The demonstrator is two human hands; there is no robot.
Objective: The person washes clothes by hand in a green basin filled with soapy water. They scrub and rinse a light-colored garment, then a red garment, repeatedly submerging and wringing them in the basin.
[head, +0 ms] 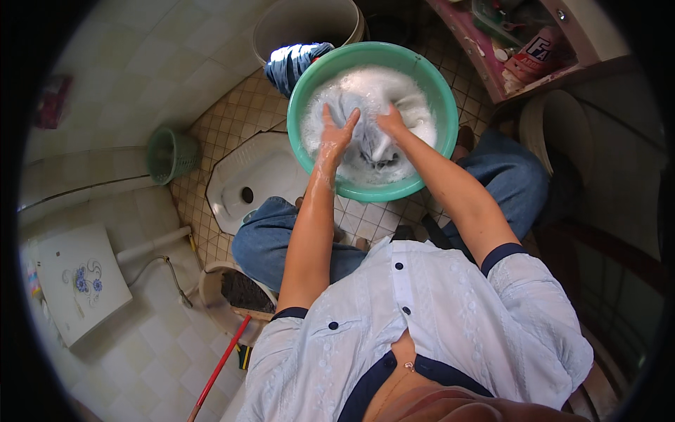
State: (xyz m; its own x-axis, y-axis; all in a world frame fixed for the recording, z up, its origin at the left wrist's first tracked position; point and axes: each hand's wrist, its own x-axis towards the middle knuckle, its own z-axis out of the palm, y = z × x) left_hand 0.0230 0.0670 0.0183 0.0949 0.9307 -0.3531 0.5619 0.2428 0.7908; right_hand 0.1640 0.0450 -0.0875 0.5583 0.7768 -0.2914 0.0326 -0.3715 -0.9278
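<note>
A round green plastic basin full of white suds stands on the tiled floor in front of me. Light-coloured wet cloth lies in the foam between my hands. My left hand is over the cloth, with thumb and fingers spread and foam at the fingertips; whether it grips any cloth I cannot tell. At the right side of the cloth, my right hand is bent inward, its fingertips partly hidden by suds. Blue fabric hangs over the rim of a large pale bucket behind the basin.
A squat toilet is set in the floor left of the basin. A green basket stands by the wall. Near my left knee are a bucket and a red pole. A pink shelf holding packages is at upper right.
</note>
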